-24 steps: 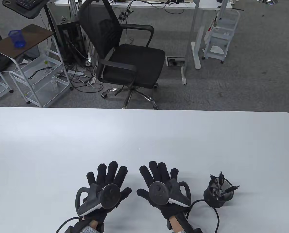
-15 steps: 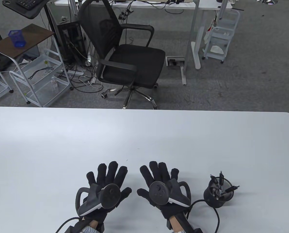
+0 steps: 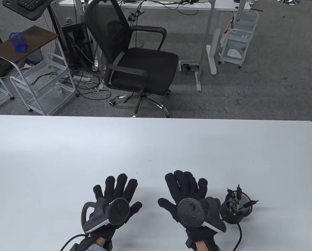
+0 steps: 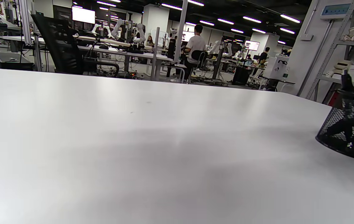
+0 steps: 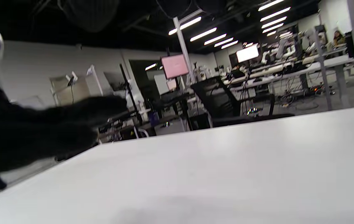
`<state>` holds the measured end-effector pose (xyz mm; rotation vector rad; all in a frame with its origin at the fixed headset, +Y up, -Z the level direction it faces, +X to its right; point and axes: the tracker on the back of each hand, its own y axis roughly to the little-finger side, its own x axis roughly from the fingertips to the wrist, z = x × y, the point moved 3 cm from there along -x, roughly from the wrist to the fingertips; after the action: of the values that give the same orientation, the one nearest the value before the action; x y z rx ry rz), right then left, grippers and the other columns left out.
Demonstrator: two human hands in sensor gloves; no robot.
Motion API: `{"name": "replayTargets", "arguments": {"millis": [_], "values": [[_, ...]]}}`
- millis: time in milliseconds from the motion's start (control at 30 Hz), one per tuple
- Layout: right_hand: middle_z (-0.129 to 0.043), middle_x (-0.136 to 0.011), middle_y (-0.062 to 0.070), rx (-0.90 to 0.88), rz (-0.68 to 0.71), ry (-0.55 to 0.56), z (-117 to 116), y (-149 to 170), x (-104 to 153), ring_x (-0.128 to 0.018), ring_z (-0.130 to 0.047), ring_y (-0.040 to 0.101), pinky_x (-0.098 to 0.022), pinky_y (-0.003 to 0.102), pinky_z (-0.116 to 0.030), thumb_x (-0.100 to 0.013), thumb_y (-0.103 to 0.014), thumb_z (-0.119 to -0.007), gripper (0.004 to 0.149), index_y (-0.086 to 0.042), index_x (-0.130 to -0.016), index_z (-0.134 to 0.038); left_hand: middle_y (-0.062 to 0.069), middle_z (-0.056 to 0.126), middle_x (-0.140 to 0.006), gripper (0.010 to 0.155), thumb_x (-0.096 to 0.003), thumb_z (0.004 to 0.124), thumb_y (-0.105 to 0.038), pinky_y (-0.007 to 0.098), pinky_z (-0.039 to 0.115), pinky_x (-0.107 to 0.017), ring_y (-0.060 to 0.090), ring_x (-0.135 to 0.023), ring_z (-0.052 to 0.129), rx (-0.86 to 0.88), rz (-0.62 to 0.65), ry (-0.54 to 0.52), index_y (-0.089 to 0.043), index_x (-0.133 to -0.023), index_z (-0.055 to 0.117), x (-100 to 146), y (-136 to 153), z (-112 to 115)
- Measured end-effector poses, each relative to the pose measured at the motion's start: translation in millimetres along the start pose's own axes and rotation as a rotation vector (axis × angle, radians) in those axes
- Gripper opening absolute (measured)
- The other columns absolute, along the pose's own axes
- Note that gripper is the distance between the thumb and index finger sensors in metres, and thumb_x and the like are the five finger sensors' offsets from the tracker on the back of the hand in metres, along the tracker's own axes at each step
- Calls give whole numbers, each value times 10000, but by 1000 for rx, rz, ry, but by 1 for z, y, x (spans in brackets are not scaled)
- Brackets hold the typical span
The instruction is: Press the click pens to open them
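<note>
A black mesh pen cup (image 3: 235,207) stands near the front right of the white table (image 3: 156,146), with several black click pens (image 3: 238,194) sticking out of it. The cup also shows at the right edge of the left wrist view (image 4: 349,130). My left hand (image 3: 116,192) lies flat on the table with fingers spread, holding nothing. My right hand (image 3: 186,187) is open with fingers spread, just left of the cup, holding nothing. In the right wrist view, dark blurred fingers (image 5: 40,130) show at the left.
A black office chair (image 3: 135,57) stands beyond the table's far edge. White carts (image 3: 40,86) and desks stand on the floor further off. A cable (image 3: 238,235) runs from my right wrist past the cup.
My right hand has moved to the right, closer to the pen cup. My left hand has stayed in place.
</note>
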<state>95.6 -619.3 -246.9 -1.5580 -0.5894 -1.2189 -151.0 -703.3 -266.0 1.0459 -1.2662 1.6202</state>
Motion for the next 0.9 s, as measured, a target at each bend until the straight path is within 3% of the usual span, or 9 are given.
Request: {"name": "replayTargets", "arguments": {"millis": [133,267,533,667,900], "values": [[-353,-1245,347,-52,-91,126,36,27,22,-1093,-331,632,-659,858,-150,-635,-473,-710,782,-23,-1221,-455,204,129,-1311,736,-690,476,-631,841,194,-702,614,-1147,185,6,2,1,-276,-1262,180,0,0,0],[-363,-1239,354,-113,-199,183,48,64,34,-1090,-324,633,-660,857,-145,-631,-428,-758,773,0,-1211,-482,202,127,-1312,735,-690,475,-631,841,194,-702,614,-1148,185,8,4,9,-278,-1262,179,0,0,1],[-236,-1233,329,-46,-511,78,22,133,33,-1070,-171,619,-641,852,-93,-610,-334,-828,692,-3,-1169,-588,205,126,-1311,734,-691,474,-630,840,193,-703,614,-1147,186,3,5,19,-275,-1262,180,-1,-2,2],[-140,-1239,280,36,-616,18,6,147,29,-1065,-87,585,-637,843,-64,-602,-308,-843,664,-32,-1160,-611,207,125,-1310,734,-691,475,-629,840,193,-702,615,-1146,185,1,6,23,-276,-1262,180,-1,-2,2],[-76,-1240,218,71,-682,-41,-5,161,29,-1063,-31,550,-635,834,-50,-590,-258,-870,639,-61,-1147,-624,209,121,-1309,734,-691,474,-629,840,193,-703,617,-1144,184,4,6,22,-272,-1263,184,-2,-3,2]]}}
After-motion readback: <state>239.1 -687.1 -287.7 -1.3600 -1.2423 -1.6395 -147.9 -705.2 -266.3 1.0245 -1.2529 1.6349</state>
